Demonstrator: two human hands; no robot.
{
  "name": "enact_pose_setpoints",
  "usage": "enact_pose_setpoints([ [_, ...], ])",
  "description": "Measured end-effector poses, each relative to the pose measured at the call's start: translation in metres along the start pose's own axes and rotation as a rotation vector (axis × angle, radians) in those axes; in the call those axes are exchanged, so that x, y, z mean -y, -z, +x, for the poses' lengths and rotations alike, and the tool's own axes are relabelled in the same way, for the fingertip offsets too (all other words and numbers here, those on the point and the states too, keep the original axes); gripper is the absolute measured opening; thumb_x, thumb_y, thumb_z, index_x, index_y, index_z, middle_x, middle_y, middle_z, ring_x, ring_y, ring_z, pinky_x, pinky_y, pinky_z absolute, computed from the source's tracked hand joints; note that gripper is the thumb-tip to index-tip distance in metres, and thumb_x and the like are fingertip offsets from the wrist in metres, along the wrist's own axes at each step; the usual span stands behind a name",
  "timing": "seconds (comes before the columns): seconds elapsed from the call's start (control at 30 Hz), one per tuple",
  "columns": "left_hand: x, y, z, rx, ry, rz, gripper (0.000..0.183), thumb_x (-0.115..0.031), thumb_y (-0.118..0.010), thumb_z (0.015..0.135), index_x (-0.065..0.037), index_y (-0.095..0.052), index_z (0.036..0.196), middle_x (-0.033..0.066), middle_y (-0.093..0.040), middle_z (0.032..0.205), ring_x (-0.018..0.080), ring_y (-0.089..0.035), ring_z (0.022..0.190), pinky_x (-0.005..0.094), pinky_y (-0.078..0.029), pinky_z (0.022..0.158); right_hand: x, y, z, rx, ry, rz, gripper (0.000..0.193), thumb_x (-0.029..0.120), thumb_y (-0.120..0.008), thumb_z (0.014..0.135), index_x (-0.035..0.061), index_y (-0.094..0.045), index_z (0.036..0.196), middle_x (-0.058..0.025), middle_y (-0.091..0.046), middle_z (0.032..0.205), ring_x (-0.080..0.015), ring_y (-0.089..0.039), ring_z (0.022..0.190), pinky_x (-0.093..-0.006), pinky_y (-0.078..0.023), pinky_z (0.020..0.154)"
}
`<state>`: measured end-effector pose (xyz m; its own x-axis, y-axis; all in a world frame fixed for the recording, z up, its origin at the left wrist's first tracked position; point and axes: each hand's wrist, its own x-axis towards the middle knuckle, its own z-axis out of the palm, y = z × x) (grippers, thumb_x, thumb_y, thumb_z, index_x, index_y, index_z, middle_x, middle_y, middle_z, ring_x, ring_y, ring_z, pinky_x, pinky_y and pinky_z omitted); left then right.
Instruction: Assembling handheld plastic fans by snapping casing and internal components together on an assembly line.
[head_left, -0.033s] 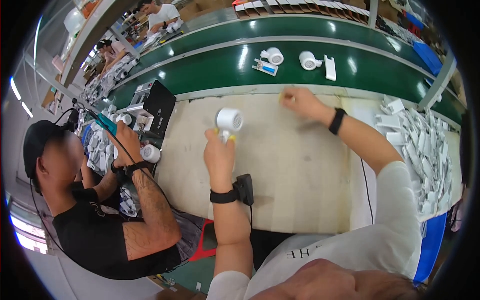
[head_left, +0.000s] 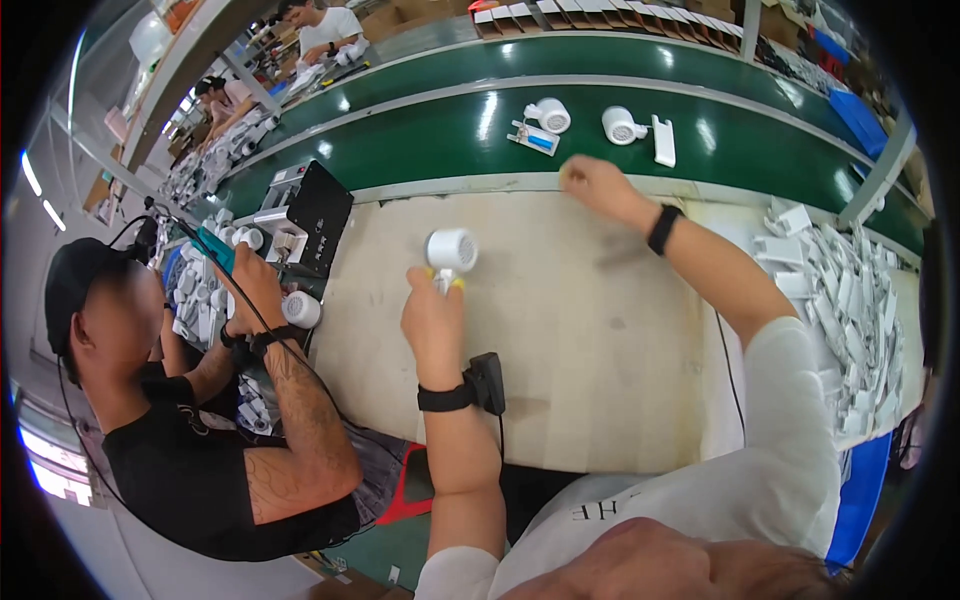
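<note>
My left hand [head_left: 432, 322] is closed around the lower end of a small white fan [head_left: 452, 250], whose round head with a grille points up over the worktable [head_left: 560, 400]. Yellow covers show on its fingertips. Further right, my right hand [head_left: 597, 187] is held at the table's far edge with its fingers pinched together. Whatever they may hold is hidden. Just beyond it on the green conveyor belt [head_left: 400, 150] lie a white fan with an open handle [head_left: 535, 138], showing a blue part inside, and another white fan [head_left: 622, 125] with its handle [head_left: 663, 142] alongside.
A heap of white plastic casings [head_left: 835, 310] covers the table's right side. To my left, a co-worker [head_left: 200, 430] holds a teal tool [head_left: 213, 247] beside a black machine [head_left: 318, 220] and piled white fan parts [head_left: 195, 290]. A cable [head_left: 730, 370] runs down near the right edge.
My left hand and the fan have shifted slightly left and toward me. The right hand has risen a little toward the belt. The fans on the belt have moved slightly to the right.
</note>
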<state>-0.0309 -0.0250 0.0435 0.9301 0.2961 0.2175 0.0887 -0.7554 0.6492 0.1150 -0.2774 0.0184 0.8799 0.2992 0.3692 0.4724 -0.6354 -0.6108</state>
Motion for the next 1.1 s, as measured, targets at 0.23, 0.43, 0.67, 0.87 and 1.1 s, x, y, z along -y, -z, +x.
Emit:
enact_pose_setpoints([
  [0.23, 0.004, -0.015, 0.001, -0.469, -0.258, 0.642, 0.041, -0.014, -0.063, 0.074, -0.001, -0.052, 0.112, 0.0150, -0.059, 0.103, 0.0333, -0.051, 0.107, 0.0421, -0.039, 0.089, -0.058, -0.051, 0.113, -0.128, -0.371, -0.320, 0.038, 0.034, -0.058, 0.083, -0.0026, -0.058, 0.091, -0.0203, -0.062, 0.089, -0.0352, -0.061, 0.081, -0.0395, -0.050, 0.071],
  [0.43, -0.001, -0.031, 0.000, 0.376, 0.150, -0.998, 0.039, -0.025, -0.044, 0.093, 0.001, -0.044, 0.121, 0.0177, -0.054, 0.116, 0.0283, -0.050, 0.113, 0.0377, -0.041, 0.093, -0.006, -0.026, 0.084, 0.136, -0.687, 0.996, 0.027, 0.033, -0.056, 0.088, 0.0064, -0.057, 0.090, -0.0036, -0.060, 0.077, -0.0068, -0.053, 0.055, -0.0200, -0.046, 0.049],
  [0.67, -0.035, -0.064, -0.016, 0.514, 0.386, -1.607, 0.045, -0.036, -0.034, 0.096, 0.001, -0.042, 0.120, 0.0172, -0.057, 0.110, 0.0199, -0.060, 0.095, 0.0327, -0.049, 0.081, 0.087, 0.024, -0.083, 0.398, -0.484, 0.974, 0.030, 0.031, -0.053, 0.090, 0.0037, -0.050, 0.101, -0.0051, -0.060, 0.084, -0.0089, -0.059, 0.061, -0.0201, -0.048, 0.052],
  [0.87, -0.090, -0.067, -0.063, 0.571, 0.088, -1.537, 0.030, -0.026, -0.042, 0.094, 0.000, -0.042, 0.109, 0.0148, -0.059, 0.095, 0.0207, -0.062, 0.081, 0.0332, -0.053, 0.070, 0.111, 0.057, -0.170, 0.345, -0.479, 0.677, 0.033, 0.023, -0.057, 0.088, 0.0002, -0.046, 0.110, -0.0044, -0.059, 0.080, -0.0093, -0.058, 0.057, -0.0218, -0.046, 0.052],
  [1.1, -0.104, -0.053, -0.081, 1.056, 0.212, -1.670, 0.029, -0.026, -0.042, 0.092, 0.000, -0.046, 0.105, 0.0141, -0.060, 0.087, 0.0222, -0.062, 0.071, 0.0333, -0.053, 0.063, 0.097, 0.116, -0.217, -0.199, 0.275, -0.276, 0.068, 0.014, -0.075, 0.067, 0.0044, -0.040, 0.124, -0.0162, -0.046, 0.121, -0.0283, -0.048, 0.113, -0.0369, -0.039, 0.094],
])
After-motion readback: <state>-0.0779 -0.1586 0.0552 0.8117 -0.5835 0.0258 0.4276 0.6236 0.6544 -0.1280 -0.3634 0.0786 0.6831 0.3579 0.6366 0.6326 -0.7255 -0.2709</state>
